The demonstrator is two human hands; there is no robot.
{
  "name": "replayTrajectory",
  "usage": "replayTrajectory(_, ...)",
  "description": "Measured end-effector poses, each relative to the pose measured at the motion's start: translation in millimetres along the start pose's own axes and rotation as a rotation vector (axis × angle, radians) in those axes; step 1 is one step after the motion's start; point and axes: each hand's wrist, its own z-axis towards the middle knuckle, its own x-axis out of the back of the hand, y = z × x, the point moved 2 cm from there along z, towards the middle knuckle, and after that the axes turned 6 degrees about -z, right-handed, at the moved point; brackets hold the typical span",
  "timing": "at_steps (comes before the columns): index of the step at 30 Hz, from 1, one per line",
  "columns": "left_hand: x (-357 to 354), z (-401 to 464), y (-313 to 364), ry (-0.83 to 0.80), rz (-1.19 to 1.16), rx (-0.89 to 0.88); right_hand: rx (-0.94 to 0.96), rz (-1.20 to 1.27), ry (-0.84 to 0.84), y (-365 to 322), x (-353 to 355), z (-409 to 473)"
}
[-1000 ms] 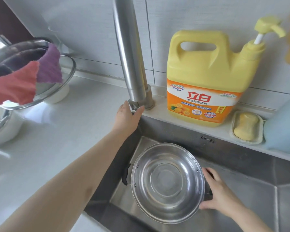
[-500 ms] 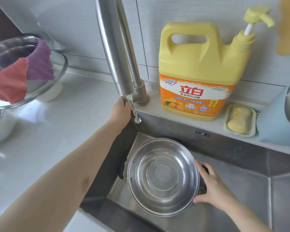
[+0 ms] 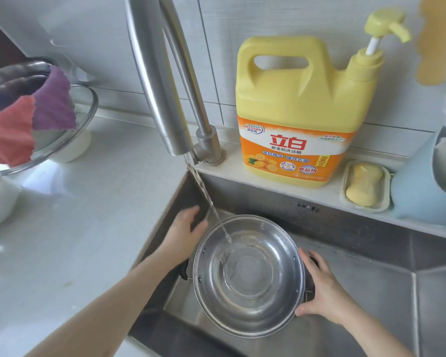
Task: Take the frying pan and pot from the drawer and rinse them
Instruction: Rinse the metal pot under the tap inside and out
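- The water is running now: a thin stream (image 3: 211, 210) falls from the faucet (image 3: 165, 99) spout and lands inside the pot (image 3: 249, 275), left of its centre. A second ago the pot was dry and your left hand (image 3: 184, 229) was up at the lever by the faucet base.
- That left hand has come down from the lever and now hovers just beside the pot's upper-left rim, over the sink (image 3: 371, 279) wall. Its fingers look spread and relaxed, holding nothing; the hand is blurred, so you cannot be sure it touches the pot.
- Your right hand (image 3: 322, 287) stays on the pot's right side, fingers curled around the black side handle, steadying it in the basin.
- The pot sits upright in the left part of the sink, with a shallow film of water beginning to pool on its bottom.
- This means the rinse of the pot has just begun. You likely need to bring the left hand onto the other handle, swirl, and tip the water out.
- No frying pan shows in the sink, so that half of the task looks undone.
- The detergent jug (image 3: 301, 112) and soap dish (image 3: 364, 185) stand on the ledge behind, untouched.
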Motion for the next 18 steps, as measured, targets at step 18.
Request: replayTrajectory(18, -36, -12, -107, -0.544, 0.351, 0.043, -0.009, 0.104, -0.014, -1, -2, -6)
